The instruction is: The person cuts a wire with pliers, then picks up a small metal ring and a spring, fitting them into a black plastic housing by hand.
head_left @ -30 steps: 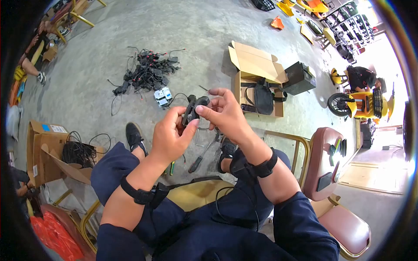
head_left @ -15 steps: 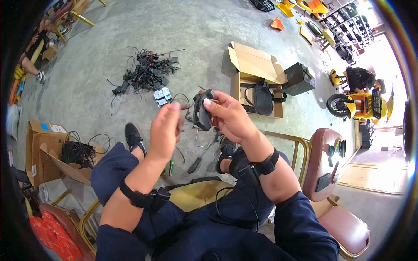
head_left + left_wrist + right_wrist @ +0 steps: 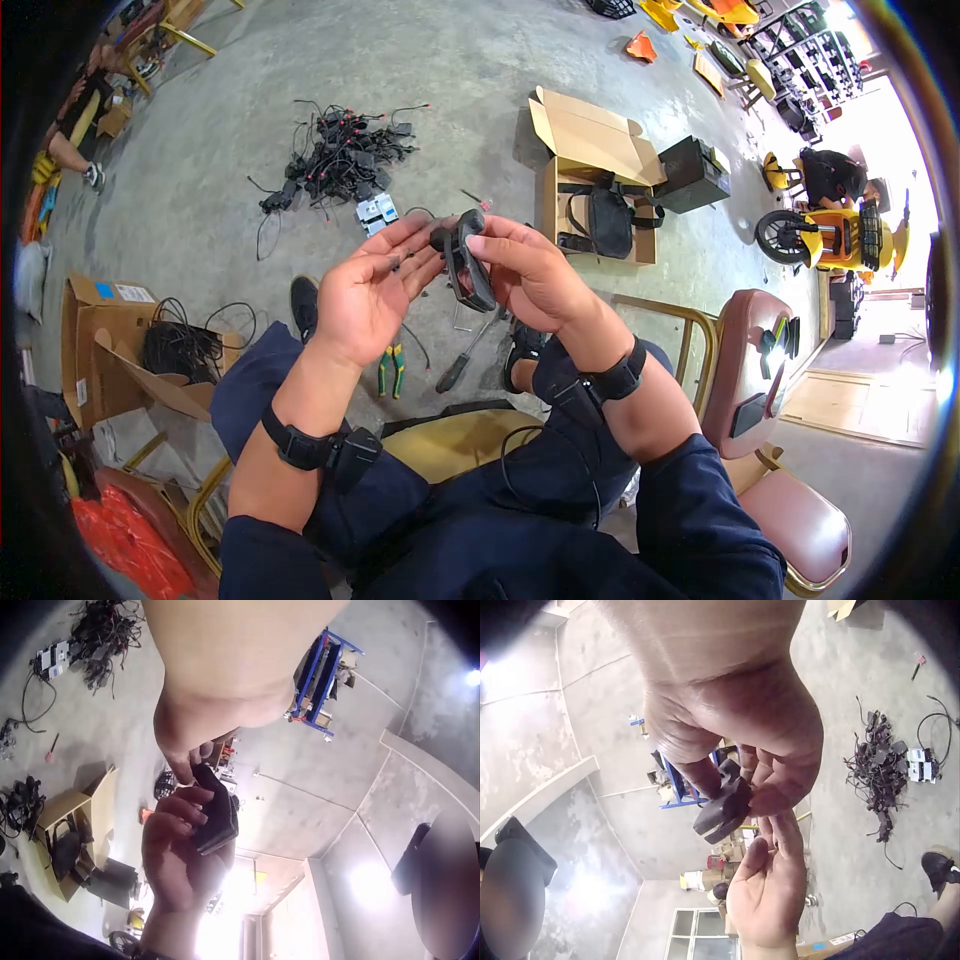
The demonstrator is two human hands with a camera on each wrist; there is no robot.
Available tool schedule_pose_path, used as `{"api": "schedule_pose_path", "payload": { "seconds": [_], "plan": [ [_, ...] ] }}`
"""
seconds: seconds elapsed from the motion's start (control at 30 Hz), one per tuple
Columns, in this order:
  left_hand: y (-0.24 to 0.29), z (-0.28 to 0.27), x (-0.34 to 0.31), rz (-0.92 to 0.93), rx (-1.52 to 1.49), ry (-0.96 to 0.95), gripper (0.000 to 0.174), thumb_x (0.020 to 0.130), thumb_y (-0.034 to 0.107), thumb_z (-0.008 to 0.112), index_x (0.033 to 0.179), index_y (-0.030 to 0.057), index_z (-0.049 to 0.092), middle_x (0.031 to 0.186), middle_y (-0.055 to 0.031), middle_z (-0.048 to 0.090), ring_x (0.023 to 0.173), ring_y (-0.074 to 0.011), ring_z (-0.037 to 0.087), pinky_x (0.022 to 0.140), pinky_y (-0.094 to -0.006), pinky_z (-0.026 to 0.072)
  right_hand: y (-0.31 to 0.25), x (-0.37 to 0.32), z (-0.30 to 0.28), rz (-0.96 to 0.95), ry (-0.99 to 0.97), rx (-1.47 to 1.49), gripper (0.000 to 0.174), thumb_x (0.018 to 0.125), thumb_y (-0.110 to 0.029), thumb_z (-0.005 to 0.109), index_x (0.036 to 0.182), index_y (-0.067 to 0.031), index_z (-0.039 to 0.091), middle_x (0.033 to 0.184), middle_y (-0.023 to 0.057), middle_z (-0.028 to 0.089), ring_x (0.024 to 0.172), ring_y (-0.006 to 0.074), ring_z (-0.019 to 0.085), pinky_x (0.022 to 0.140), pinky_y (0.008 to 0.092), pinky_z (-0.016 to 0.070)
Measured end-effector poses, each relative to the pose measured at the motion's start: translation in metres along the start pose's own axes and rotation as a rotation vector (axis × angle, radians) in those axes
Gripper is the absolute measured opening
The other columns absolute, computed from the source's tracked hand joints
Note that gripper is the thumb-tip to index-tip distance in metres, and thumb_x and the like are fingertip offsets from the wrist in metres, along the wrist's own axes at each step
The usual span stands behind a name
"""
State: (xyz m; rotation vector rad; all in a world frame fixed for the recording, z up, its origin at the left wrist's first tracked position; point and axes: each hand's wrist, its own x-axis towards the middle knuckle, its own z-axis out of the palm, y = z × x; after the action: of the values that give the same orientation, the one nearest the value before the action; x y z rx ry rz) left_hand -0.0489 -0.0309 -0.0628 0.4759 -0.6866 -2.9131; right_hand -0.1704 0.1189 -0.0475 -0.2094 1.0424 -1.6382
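In the head view my right hand (image 3: 535, 275) pinches a black plastic part (image 3: 470, 278) between thumb and fingers. The part has a narrow slot along its side and a rounded upper end; in the right wrist view its blocky end (image 3: 724, 814) points away from the thumb. My left hand (image 3: 360, 295) is turned palm up just left of the part, fingers stretched out, their tips reaching toward its near side. A tiny dark bit (image 3: 395, 263) shows by the left thumb tip; I cannot tell whether it is held.
On the floor lie a screwdriver (image 3: 458, 368), green-and-yellow pliers (image 3: 391, 372) and a heap of black wired connectors (image 3: 345, 155) beside white-and-blue units (image 3: 377, 213). An open carton (image 3: 597, 130) holds a black bag; a black box (image 3: 693, 175) is beside it. Another carton (image 3: 105, 350) contains cable.
Both hands were at the part; the left hand has come off it, moved left and turned palm up. The right hand keeps hold of the part, which is now tilted differently.
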Motion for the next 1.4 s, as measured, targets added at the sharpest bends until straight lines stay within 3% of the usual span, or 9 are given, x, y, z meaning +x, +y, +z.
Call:
{"api": "schedule_pose_path", "payload": {
  "seconds": [0.13, 0.3, 0.4, 0.47, 0.57, 0.7, 0.77, 1.07, 1.4],
  "plan": [
    [-0.002, 0.002, 0.000, 0.072, 0.052, -0.012, 0.042, 0.084, -0.002, 0.034, 0.125, -0.0072, 0.037, 0.127, -0.0226, 0.044, 0.118, -0.0293, 0.045, 0.102, -0.0369, 0.0354, -0.006, -0.004, 0.004, -0.034, 0.005, 0.030, 0.024, 0.087, -0.017, 0.054, 0.106, -0.0021, 0.053, 0.085, 0.0005, 0.058, 0.070, 0.0054, 0.054, 0.063, 0.0203, 0.0443],
    [-0.005, 0.005, -0.001, 0.160, 0.220, -0.018, 0.034, 0.088, -0.002, 0.040, 0.122, -0.0052, 0.041, 0.122, -0.0206, 0.049, 0.112, -0.0268, 0.051, 0.098, -0.0349, 0.0417, -0.010, -0.006, 0.002, -0.082, -0.031, 0.078, 0.039, 0.088, -0.017, 0.051, 0.121, 0.0029, 0.046, 0.084, 0.0029, 0.059, 0.070, 0.0076, 0.054, 0.064, 0.0218, 0.0447],
    [-0.005, 0.007, -0.001, 0.113, 0.266, 0.042, 0.029, 0.091, 0.009, 0.047, 0.117, -0.0028, 0.046, 0.114, -0.0191, 0.055, 0.104, -0.0236, 0.057, 0.086, -0.0317, 0.0500, -0.016, -0.010, 0.001, -0.065, -0.078, 0.100, 0.032, 0.088, -0.016, 0.053, 0.114, 0.0019, 0.050, 0.085, 0.0022, 0.057, 0.072, 0.0081, 0.055, 0.067, 0.0214, 0.0451],
    [-0.002, 0.005, -0.003, 0.000, 0.418, 0.176, 0.028, 0.091, 0.019, 0.051, 0.111, -0.0010, 0.051, 0.097, -0.0116, 0.061, 0.087, -0.0151, 0.060, 0.065, -0.0240, 0.0519, -0.017, -0.011, 0.002, -0.061, -0.060, 0.109, 0.032, 0.088, -0.016, 0.053, 0.113, 0.0021, 0.050, 0.085, 0.0022, 0.057, 0.072, 0.0082, 0.055, 0.067, 0.0214, 0.0450],
    [-0.003, -0.004, -0.006, -0.004, 0.502, 0.161, 0.028, 0.091, 0.023, 0.053, 0.106, -0.0005, 0.054, 0.082, -0.0037, 0.058, 0.071, -0.0075, 0.054, 0.049, -0.0195, 0.0418, -0.014, -0.009, -0.004, -0.060, -0.067, 0.130, 0.031, 0.088, -0.016, 0.053, 0.113, 0.0019, 0.050, 0.085, 0.0023, 0.057, 0.072, 0.0085, 0.055, 0.067, 0.0217, 0.0450],
    [-0.005, 0.012, -0.012, 0.016, 0.427, 0.151, 0.027, 0.091, 0.021, 0.052, 0.105, -0.0012, 0.055, 0.076, -0.0001, 0.053, 0.065, -0.0058, 0.047, 0.049, -0.0186, 0.0363, -0.014, -0.008, -0.001, -0.069, -0.080, 0.176, 0.029, 0.087, -0.015, 0.054, 0.112, 0.0003, 0.051, 0.085, 0.0023, 0.058, 0.073, 0.0090, 0.055, 0.068, 0.0224, 0.0453],
    [-0.005, 0.019, -0.016, -0.009, 0.236, 0.139, 0.026, 0.091, 0.016, 0.051, 0.109, -0.0020, 0.055, 0.082, -0.0021, 0.055, 0.068, -0.0067, 0.048, 0.054, -0.0189, 0.0391, -0.013, -0.007, 0.001, -0.069, -0.062, 0.140, 0.035, 0.087, -0.016, 0.052, 0.117, 0.0017, 0.048, 0.086, 0.0024, 0.058, 0.073, 0.0080, 0.055, 0.066, 0.0216, 0.0448],
    [-0.002, 0.015, -0.022, -0.031, 0.222, 0.019, 0.026, 0.088, 0.006, 0.053, 0.113, -0.0006, 0.055, 0.095, -0.0088, 0.062, 0.073, -0.0085, 0.055, 0.060, -0.0202, 0.0452, -0.011, -0.004, 0.005, -0.075, -0.082, 0.098, 0.041, 0.086, -0.016, 0.052, 0.122, 0.0024, 0.046, 0.089, 0.0023, 0.059, 0.075, 0.0066, 0.055, 0.067, 0.0196, 0.0445],
    [0.003, 0.018, -0.031, -0.007, 0.193, -0.101, 0.024, 0.087, 0.006, 0.056, 0.110, 0.0007, 0.058, 0.093, -0.0098, 0.061, 0.063, -0.0067, 0.051, 0.051, -0.0204, 0.0403, -0.007, -0.002, 0.004, -0.058, -0.078, 0.086, 0.041, 0.087, -0.016, 0.052, 0.122, 0.0029, 0.046, 0.092, 0.0033, 0.059, 0.076, 0.0072, 0.056, 0.068, 0.0204, 0.0451]
  ]
}}
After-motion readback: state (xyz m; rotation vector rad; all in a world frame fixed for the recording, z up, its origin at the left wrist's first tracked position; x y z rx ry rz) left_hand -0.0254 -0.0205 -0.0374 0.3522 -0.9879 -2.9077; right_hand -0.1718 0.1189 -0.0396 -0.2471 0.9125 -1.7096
